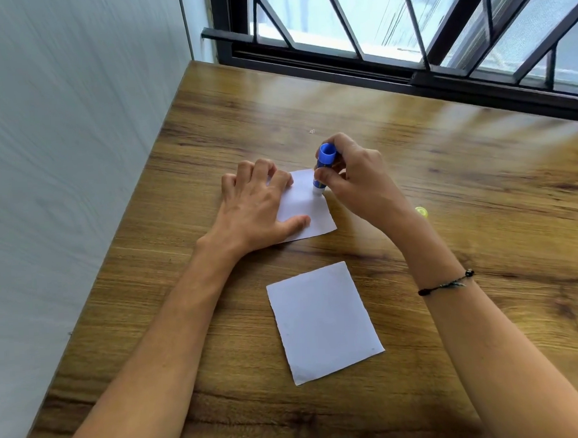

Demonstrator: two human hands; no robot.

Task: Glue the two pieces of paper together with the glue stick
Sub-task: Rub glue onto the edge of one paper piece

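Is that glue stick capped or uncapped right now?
Uncapped: the glue stick, held by the right hand, shows its bare white tip pressed onto the far paper.

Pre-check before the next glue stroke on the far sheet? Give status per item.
1. Far paper pinned flat by left hand: ok.
2. Glue stick gripped by right hand: ok.
3. Stick tip down on the far paper, cap off: ok.
4. Glue coverage so far: cannot tell, no visible film.
5. Near paper lies free on the table, apart from the far one: ok.
6. Yellow cap behind the right wrist, off both sheets: ok.
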